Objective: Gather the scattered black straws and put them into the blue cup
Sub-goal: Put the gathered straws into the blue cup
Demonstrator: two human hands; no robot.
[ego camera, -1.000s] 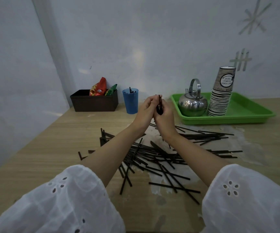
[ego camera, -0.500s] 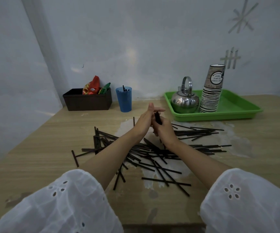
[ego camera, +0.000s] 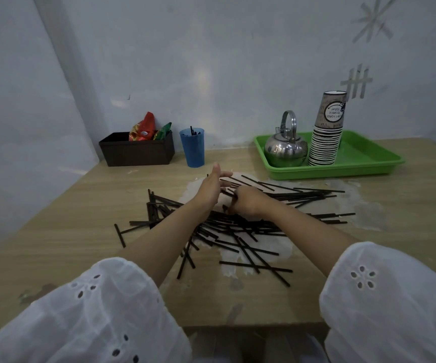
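The surface point(ego camera: 54, 231) carries the black straws point(ego camera: 240, 226) in a loose, crossed heap at its middle, with a few standing in the blue cup point(ego camera: 192, 150) at the back near the wall; your left grip point(ego camera: 213, 189) hangs spread over the heap; your right grip point(ego camera: 245, 204) curls round a few straws; they look light, thin, stiff and apt to roll, so pinch each bundle near mid-length, ends aligned.
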